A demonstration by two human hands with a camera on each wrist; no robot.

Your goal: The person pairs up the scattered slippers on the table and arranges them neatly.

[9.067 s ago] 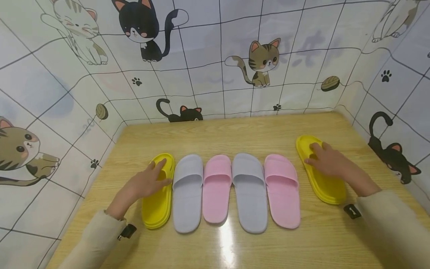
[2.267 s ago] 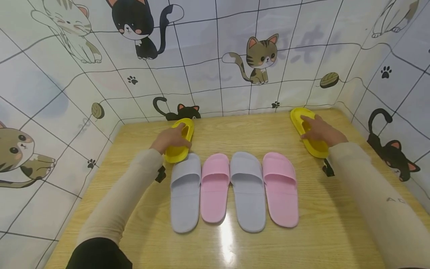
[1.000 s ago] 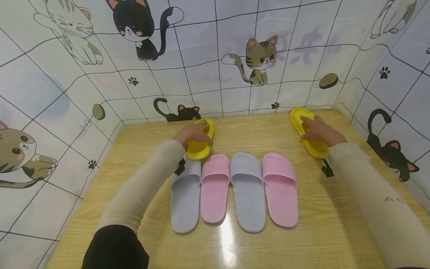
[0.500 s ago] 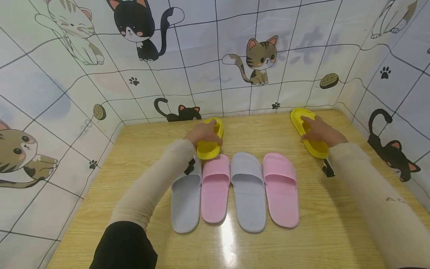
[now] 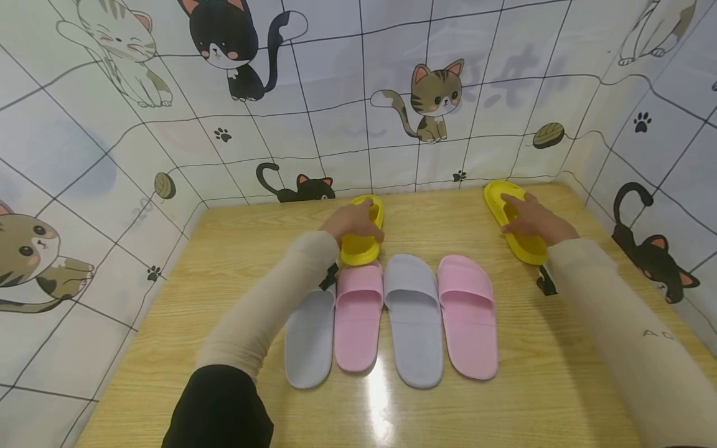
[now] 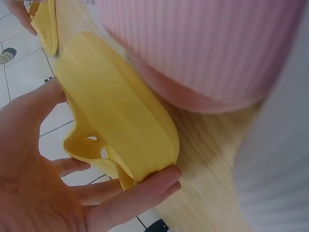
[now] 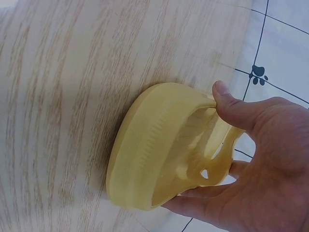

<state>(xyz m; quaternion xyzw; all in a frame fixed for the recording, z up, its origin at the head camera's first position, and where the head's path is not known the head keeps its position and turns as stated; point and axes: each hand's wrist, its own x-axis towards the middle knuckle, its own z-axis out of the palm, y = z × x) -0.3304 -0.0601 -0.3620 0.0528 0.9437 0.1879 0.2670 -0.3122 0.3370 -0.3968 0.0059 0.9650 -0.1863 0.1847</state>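
Note:
Near the back of the wooden table, my left hand (image 5: 354,224) grips a yellow slipper (image 5: 360,251) by its sides. In the left wrist view, the thumb and fingers hold this slipper (image 6: 120,111) close beside a pink ribbed strap (image 6: 193,48). At the back right, my right hand (image 5: 534,223) holds the other yellow slipper (image 5: 529,250), its toe angled left toward the wall. The right wrist view shows thumb and fingers on opposite sides of that slipper (image 7: 145,140), low over the wood.
In front stands a row of slippers: grey (image 5: 309,345), pink (image 5: 356,333), grey (image 5: 416,339) and pink (image 5: 469,336). The left sleeve (image 5: 269,311) covers part of the leftmost grey one. A cat-printed tiled backdrop (image 5: 336,143) rises behind and beside the table (image 5: 224,249).
Both yellow slippers have gone from the ends of the row to the back of the table. Over the last seconds my left hand has carried its slipper rightward; the right hand has stayed still.

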